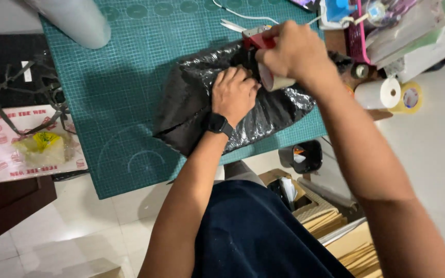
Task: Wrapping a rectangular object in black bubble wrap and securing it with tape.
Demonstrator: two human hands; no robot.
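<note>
The parcel wrapped in crinkled, glossy black plastic film lay on the green gridded cutting mat that covered the counter, roughly at its near middle, long axis running across the person's front. The left hand, a black watch at the wrist, pressed flat on the top of the parcel, fingers curled onto the film near the seam. The right hand was closed around a red-handled tape dispenser carrying a pale roll, its grip tight on the handle, the roll end touching the parcel just beside the left fingers.

Judgement on handling: the film looked thin, slick and easily torn; it wrinkled and shone as loose wrap does. The bulk underneath appeared soft, since the outline sagged and folded at its left end. Probably light. It would best be held by pressing down with a flat palm on the broad top, or by cupping under both long sides, rather than pinching the film alone.

Nearby: a white paper roll and a yellow tape roll at the counter's right edge, scissors beyond the parcel.
</note>
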